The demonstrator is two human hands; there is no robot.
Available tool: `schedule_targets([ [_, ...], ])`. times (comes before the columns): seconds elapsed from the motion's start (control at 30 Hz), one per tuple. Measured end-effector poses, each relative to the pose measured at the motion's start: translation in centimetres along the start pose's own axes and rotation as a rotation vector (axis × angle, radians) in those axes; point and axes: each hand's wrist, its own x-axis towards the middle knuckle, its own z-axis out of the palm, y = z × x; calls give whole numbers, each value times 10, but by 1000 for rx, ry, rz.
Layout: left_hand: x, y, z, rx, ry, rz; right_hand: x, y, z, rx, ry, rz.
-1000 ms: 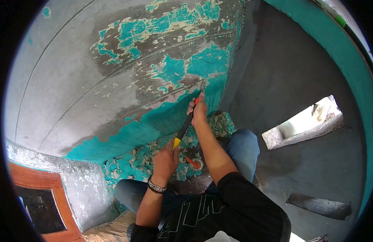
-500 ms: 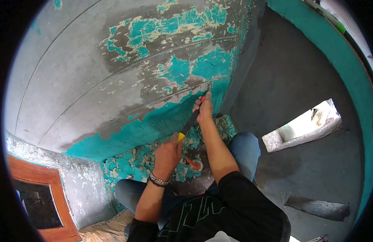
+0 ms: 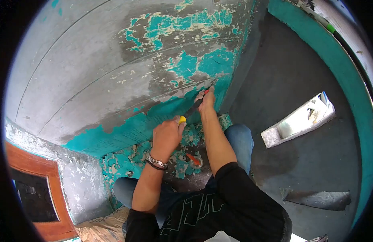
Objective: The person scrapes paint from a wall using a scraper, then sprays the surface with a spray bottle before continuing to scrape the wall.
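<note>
My right hand (image 3: 206,101) is wrapped round the front of a long-handled scraper (image 3: 193,109), close to its red part. My left hand (image 3: 166,138) is closed on the rear of the handle, by its yellow end. The tool's tip reaches the wall (image 3: 94,92) at the border between bare grey plaster and teal paint (image 3: 154,125); the blade is too small to make out clearly. Larger teal patches (image 3: 216,61) remain higher up, ringed with pale flakes.
Teal paint chips (image 3: 124,163) cover the floor along the wall. Between my knees lies an orange-handled object (image 3: 193,159) by a round ring. A paper sack (image 3: 104,226) and wood-framed panel (image 3: 33,193) are left; a dark curved wall with a bright opening (image 3: 299,121) is right.
My left hand has moved up a little, bringing the handle's yellow end with it. The right hand stays at the paint border. The whole view has shifted slightly.
</note>
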Motion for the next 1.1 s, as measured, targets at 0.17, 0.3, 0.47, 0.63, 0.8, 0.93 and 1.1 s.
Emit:
schedule_targets([
  [0.17,34,12,-19,125,45,138,43,-10,-6,334,-128,101],
  [0.3,37,18,22,93,137,213,27,-44,-2,77,-55,-153],
  [0.47,-18,-1,29,-91,20,80,-4,-8,-36,34,-19,31],
  [0.63,-50,-25,62,-199,155,37,-32,17,-19,-193,-108,-84],
  [0.8,-42,-25,69,-230,137,-21,-25,15,-11,-235,-84,-148],
  [0.93,-36,-25,66,-204,126,5,-25,11,-8,-273,-65,-231],
  [1.1,-16,-21,57,-200,138,44,-14,-3,-2,-197,-38,-223],
])
